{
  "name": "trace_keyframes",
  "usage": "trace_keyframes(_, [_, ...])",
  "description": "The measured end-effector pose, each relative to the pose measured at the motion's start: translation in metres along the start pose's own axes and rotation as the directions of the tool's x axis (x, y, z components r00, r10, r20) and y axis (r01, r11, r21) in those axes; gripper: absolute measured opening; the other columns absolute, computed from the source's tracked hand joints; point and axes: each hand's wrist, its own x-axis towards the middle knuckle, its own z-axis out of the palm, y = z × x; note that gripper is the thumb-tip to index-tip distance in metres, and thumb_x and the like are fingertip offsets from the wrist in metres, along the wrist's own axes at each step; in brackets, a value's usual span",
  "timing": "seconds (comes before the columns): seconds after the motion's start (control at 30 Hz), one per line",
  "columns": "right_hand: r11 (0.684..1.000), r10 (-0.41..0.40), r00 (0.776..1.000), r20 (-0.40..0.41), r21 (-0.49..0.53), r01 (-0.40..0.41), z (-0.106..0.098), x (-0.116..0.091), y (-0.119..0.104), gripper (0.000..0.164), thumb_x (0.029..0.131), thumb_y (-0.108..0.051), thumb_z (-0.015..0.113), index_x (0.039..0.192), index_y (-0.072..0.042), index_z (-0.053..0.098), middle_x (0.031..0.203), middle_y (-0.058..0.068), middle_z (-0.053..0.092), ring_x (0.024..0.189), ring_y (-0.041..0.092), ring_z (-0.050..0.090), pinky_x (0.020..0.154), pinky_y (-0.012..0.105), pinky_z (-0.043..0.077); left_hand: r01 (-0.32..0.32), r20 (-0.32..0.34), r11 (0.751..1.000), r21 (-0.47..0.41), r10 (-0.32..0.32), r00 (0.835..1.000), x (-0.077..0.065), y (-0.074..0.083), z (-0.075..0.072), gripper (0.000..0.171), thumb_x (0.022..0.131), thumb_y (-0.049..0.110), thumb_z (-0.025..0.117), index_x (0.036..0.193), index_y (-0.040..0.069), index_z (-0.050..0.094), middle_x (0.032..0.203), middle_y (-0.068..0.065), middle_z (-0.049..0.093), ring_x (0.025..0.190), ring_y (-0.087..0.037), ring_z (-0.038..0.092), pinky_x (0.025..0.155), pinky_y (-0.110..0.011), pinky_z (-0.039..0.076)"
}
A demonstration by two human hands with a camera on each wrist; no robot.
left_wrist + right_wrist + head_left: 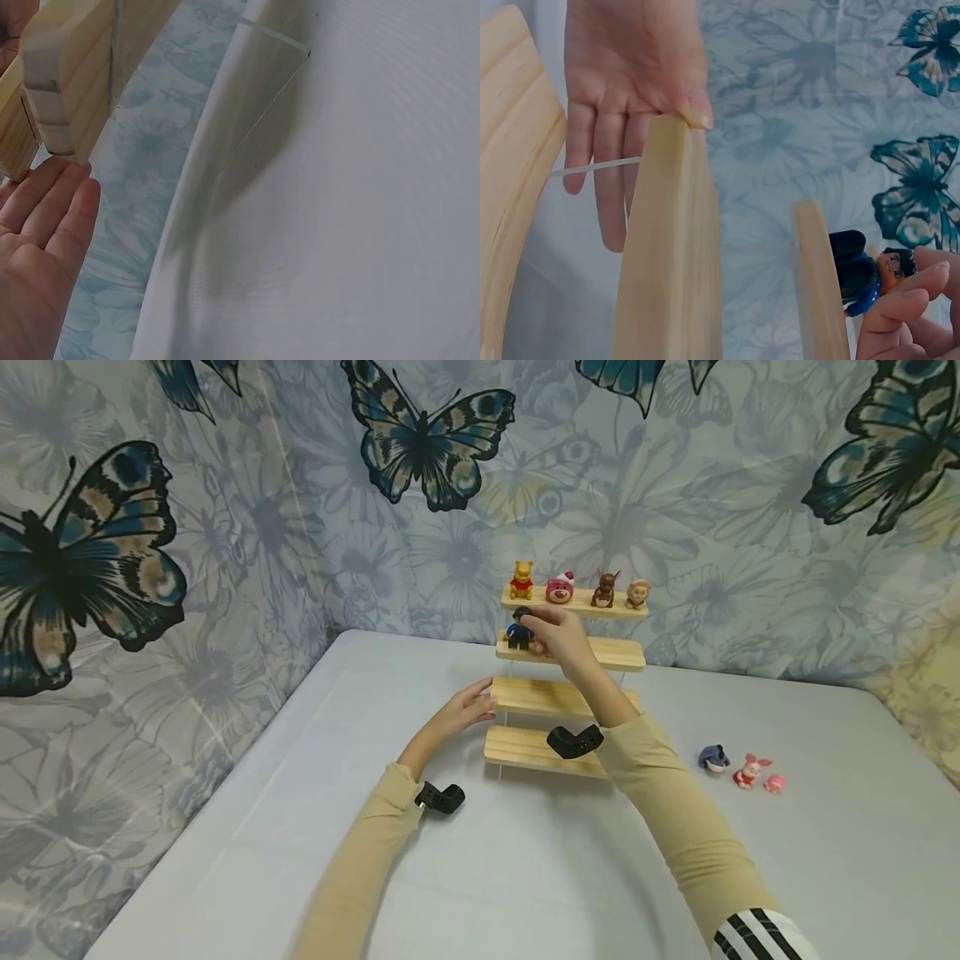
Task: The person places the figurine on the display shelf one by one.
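Note:
My right hand (564, 642) pinches a small toy figure (517, 635) by its black-capped head. The figure has blue clothes and black legs, and it stands upright at the left end of the second shelf from the top of a wooden tiered stand (600, 652). In the right wrist view the figure's (855, 279) feet are at the shelf board. Straight fingers of my left hand (456, 713) touch the left end of the third shelf (532, 695). In the right wrist view, its thumb rests on that board's corner.
Several small figurines, among them a yellow bear in red (521, 581) and a pink bear (559, 587), line the top shelf. A blue-grey figurine (713, 758), a pink piglet (749, 772) and a smaller pink piece (776, 783) lie on the white table (825, 860) at right.

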Motion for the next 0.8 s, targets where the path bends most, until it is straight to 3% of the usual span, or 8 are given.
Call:
trace_keyframes(0.1, [1.0,0.013,1.0,0.011,-0.011,-0.013,-0.0016,-0.0004,-0.0005,0.045,0.09,-0.018,0.056,0.128,0.002,0.046,0.089,0.007,0.052,0.044,0.008,0.039,0.041,0.02,0.034,0.005,0.003,1.0,0.013,-0.005,1.0,0.0003,-0.0002,0.0003,0.052,0.096,0.0,0.035,0.138,-0.011,0.007,0.132,-0.035,0.028,0.119,-0.042,0.034,0.096,-0.043,0.032])
trace_keyframes(0.5, [0.999,0.039,0.999,0.018,0.017,-0.04,-0.007,-0.0027,0.0026,0.039,0.092,-0.014,0.051,0.126,0.005,0.045,0.084,0.008,0.047,0.043,0.008,0.04,0.041,0.019,0.036,0.012,0.008,1.0,-0.008,-0.012,1.0,0.0011,-0.0061,0.0018,0.052,0.096,0.001,0.033,0.139,-0.011,0.006,0.135,-0.034,0.024,0.121,-0.041,0.031,0.096,-0.045,0.03])
trace_keyframes(0.8, [0.999,0.043,0.999,0.008,0.0,-0.043,-0.0078,-0.0028,-0.002,0.039,0.092,-0.015,0.052,0.125,0.005,0.044,0.09,0.01,0.048,0.046,0.007,0.043,0.042,0.018,0.039,0.004,0.003,1.0,0.025,-0.004,1.0,-0.0011,0.0015,0.0014,0.053,0.096,0.002,0.035,0.139,-0.01,0.006,0.13,-0.036,0.03,0.119,-0.042,0.033,0.096,-0.043,0.032])
